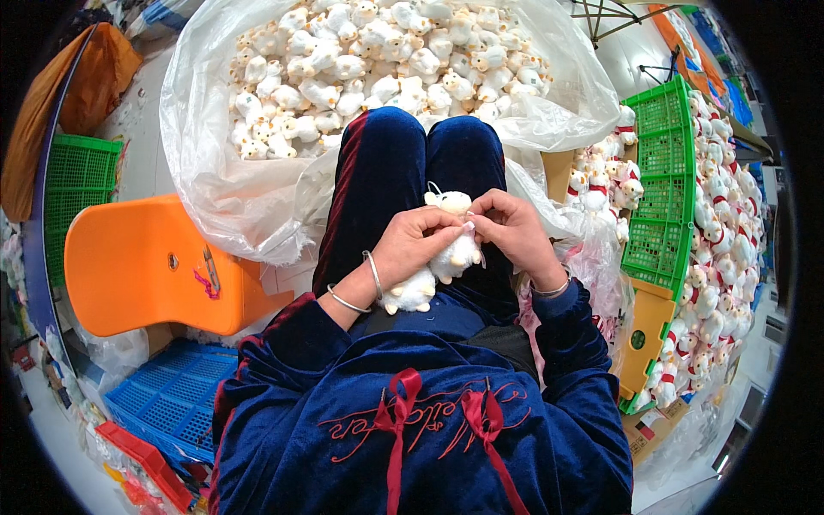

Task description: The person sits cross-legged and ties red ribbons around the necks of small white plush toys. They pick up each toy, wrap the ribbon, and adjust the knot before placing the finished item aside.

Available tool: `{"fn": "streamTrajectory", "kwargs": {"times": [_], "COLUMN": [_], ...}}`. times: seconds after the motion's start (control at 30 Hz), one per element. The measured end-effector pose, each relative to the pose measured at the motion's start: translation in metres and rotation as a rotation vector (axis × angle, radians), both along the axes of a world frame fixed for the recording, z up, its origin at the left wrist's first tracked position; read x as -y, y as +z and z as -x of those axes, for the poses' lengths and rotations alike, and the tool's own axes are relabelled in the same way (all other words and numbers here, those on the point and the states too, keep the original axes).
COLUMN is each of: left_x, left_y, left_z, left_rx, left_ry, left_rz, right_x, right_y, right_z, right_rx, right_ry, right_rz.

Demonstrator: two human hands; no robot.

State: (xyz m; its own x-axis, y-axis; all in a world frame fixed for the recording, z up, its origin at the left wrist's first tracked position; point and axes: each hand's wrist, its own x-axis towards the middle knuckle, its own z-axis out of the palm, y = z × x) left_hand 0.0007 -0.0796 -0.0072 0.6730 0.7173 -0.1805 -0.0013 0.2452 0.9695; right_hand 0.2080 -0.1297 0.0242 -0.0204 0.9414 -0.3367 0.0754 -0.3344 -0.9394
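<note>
White plush toy [457,257] sits mid-frame over the lap, head up, between both hands. Left hand [412,243] and right hand [513,233] both have thumb and finger pinched together at its neck; can't tell from here if the tips have fur or some thin strip. Should handle light, soft, squashy, not slippery, hard to break; I'd grip the round torso, and keep load off the thin loop [436,187] on top, likely the weak point. Second plush toy [408,293] lies on the lap, just below the left hand. Containers: clear plastic bag [202,184], top centre, holds a big heap of white toys [378,56]. Green crate [657,202], right side: toys with red neck bands [717,232] massed behind its near wall. Blue crate [167,395], lower left; contents unclear.
</note>
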Motion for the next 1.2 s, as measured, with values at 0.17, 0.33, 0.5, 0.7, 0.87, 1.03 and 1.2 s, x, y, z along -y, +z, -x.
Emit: {"fn": "streamTrajectory", "kwargs": {"times": [0.17, 0.33, 0.5, 0.7, 0.87, 1.03, 1.2], "left_x": [-0.004, -0.004, 0.001, -0.002, -0.005, -0.007, -0.008], "left_y": [-0.001, 0.005, 0.007, 0.006, 0.001, 0.001, -0.003], "left_z": [0.000, -0.004, -0.010, -0.010, -0.007, -0.008, -0.011], "left_rx": [-0.072, -0.166, -0.250, -0.226, -0.131, -0.146, -0.138], "left_ry": [-0.063, -0.055, 0.017, 0.039, 0.010, -0.023, -0.007], "left_rz": [-0.153, -0.330, -0.313, -0.237, -0.130, -0.166, -0.166], "right_x": [-0.014, -0.024, -0.013, -0.003, 0.000, -0.005, -0.007], "right_y": [0.010, 0.036, 0.042, 0.018, 0.007, 0.012, 0.019], "right_z": [0.000, 0.013, 0.025, 0.015, -0.001, -0.013, -0.014], "right_rx": [0.179, 0.574, 0.947, 0.663, 0.260, 0.308, 0.342], "right_ry": [0.088, 0.235, 0.331, 0.179, 0.148, 0.323, 0.359], "right_rz": [0.027, -0.116, -0.221, -0.408, -0.164, -0.259, -0.243]}}
